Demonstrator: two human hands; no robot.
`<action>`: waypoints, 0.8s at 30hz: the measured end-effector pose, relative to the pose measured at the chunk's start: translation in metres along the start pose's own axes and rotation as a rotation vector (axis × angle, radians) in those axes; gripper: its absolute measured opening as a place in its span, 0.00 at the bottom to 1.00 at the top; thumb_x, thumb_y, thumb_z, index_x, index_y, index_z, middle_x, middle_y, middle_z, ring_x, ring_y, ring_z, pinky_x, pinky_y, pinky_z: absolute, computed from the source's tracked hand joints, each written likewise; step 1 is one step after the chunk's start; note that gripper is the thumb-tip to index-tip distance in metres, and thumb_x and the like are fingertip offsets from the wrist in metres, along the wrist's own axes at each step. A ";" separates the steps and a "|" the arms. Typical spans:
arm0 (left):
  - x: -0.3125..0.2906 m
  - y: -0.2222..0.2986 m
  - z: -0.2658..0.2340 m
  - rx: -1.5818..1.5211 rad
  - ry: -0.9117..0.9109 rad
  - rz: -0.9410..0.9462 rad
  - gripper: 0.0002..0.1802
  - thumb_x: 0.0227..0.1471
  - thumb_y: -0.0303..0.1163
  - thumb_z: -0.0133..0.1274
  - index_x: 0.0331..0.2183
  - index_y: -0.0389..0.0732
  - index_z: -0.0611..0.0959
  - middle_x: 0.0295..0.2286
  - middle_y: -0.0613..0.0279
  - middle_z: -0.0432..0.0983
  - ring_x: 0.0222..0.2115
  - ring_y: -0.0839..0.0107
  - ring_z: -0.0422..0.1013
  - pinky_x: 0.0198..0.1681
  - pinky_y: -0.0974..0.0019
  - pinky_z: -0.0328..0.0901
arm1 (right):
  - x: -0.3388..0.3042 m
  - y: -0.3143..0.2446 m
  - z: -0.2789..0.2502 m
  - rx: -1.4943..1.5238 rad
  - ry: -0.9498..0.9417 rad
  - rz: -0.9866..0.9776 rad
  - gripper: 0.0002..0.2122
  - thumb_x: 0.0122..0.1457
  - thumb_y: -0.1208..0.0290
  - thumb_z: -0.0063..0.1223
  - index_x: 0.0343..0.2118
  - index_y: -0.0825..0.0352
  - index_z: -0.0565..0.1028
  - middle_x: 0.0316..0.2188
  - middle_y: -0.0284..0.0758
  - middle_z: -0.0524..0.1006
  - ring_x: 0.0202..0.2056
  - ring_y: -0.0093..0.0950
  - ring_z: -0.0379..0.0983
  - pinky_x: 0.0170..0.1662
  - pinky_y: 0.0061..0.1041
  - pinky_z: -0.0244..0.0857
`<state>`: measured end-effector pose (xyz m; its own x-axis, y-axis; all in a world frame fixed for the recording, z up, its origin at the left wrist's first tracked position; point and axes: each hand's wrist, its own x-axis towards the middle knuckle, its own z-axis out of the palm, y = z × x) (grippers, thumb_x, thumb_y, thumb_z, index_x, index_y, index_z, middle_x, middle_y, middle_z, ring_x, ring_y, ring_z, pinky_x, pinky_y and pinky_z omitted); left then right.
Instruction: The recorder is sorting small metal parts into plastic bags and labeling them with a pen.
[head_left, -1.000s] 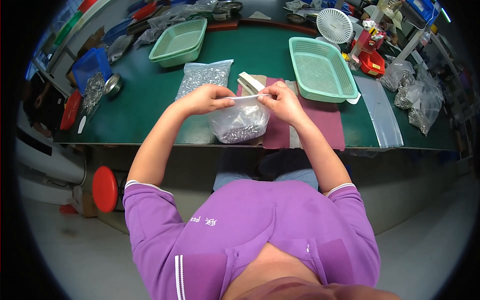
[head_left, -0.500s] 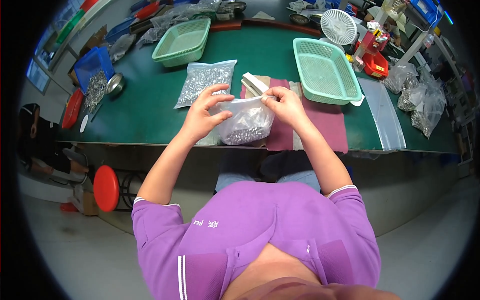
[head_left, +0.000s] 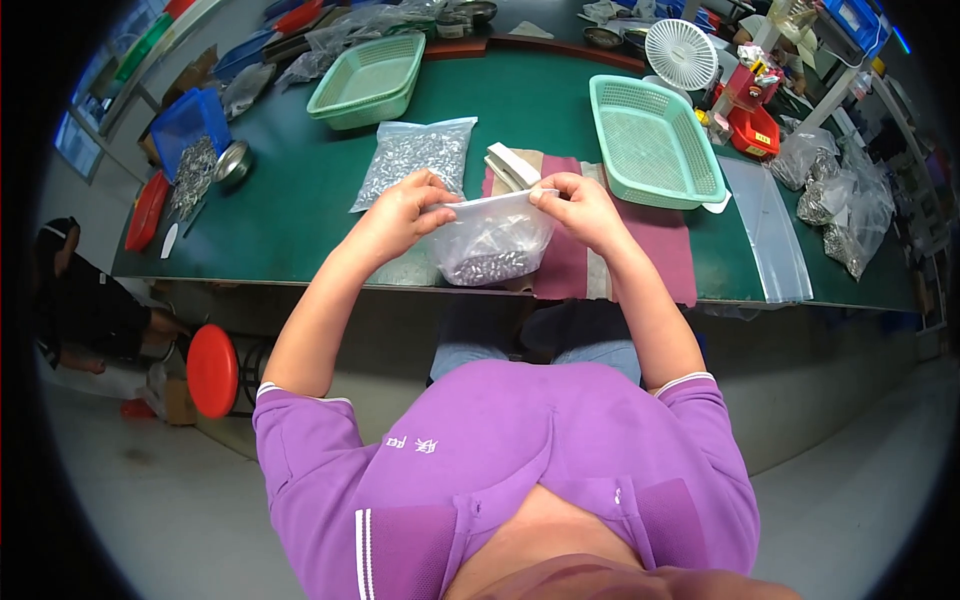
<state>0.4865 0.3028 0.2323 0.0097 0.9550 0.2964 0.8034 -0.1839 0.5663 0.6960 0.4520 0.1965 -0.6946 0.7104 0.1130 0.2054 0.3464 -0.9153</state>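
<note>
A clear plastic bag [head_left: 487, 240] stands near the table's front edge, with small shiny metal parts gathered at its bottom. Its top edge is stretched between my two hands. My left hand [head_left: 408, 208] pinches the left corner of that edge, and my right hand [head_left: 580, 208] grips the right corner between thumb and fingers. Just beyond them lies a full bag of metal parts [head_left: 415, 160], flat on the table. A whitish clamp-like tool with two long arms [head_left: 513, 167] rests on the cloth behind the bag's rim.
Green mesh baskets stand at the back left [head_left: 370, 80] and right [head_left: 655, 140]. A maroon cloth [head_left: 650, 250] and a clear plastic sheet [head_left: 765, 230] lie to the right. Far left are a blue bin [head_left: 188, 130] and metal bowl [head_left: 233, 163]. A red stool [head_left: 213, 370] stands below; another person [head_left: 90, 300] is at left.
My left hand has closed from spread fingers onto the bag's left corner. The bag's top edge is now pulled straighter between both hands.
</note>
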 end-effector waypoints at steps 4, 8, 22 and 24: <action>-0.002 -0.009 -0.007 0.049 -0.043 -0.090 0.08 0.45 0.29 0.54 0.29 0.36 0.78 0.23 0.61 0.70 0.25 0.66 0.67 0.30 0.68 0.62 | -0.002 0.000 -0.003 0.106 -0.077 0.018 0.12 0.50 0.64 0.54 0.30 0.69 0.75 0.24 0.28 0.73 0.27 0.16 0.66 0.32 0.17 0.61; -0.002 -0.003 -0.008 -0.015 -0.061 -0.138 0.07 0.45 0.29 0.54 0.27 0.36 0.77 0.22 0.63 0.70 0.23 0.71 0.66 0.28 0.69 0.62 | 0.001 0.009 -0.001 0.154 -0.047 0.024 0.12 0.49 0.64 0.57 0.29 0.70 0.76 0.23 0.30 0.75 0.26 0.17 0.68 0.31 0.19 0.63; -0.004 -0.023 -0.009 -0.501 -0.176 -0.410 0.08 0.46 0.32 0.54 0.30 0.38 0.78 0.26 0.70 0.72 0.25 0.79 0.65 0.32 0.76 0.61 | -0.002 0.010 -0.004 0.340 -0.117 0.091 0.10 0.53 0.68 0.52 0.34 0.68 0.75 0.30 0.30 0.74 0.34 0.18 0.68 0.40 0.19 0.62; -0.006 -0.027 -0.002 -0.793 -0.111 -0.516 0.09 0.48 0.33 0.53 0.32 0.41 0.78 0.27 0.71 0.72 0.26 0.82 0.65 0.31 0.78 0.60 | -0.001 0.016 -0.001 0.706 -0.091 0.140 0.08 0.53 0.72 0.51 0.36 0.67 0.75 0.30 0.28 0.74 0.31 0.15 0.68 0.36 0.15 0.62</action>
<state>0.4632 0.3017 0.2165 -0.1440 0.9717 -0.1874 0.0873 0.2011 0.9757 0.7012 0.4573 0.1821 -0.7553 0.6548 -0.0277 -0.1763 -0.2437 -0.9537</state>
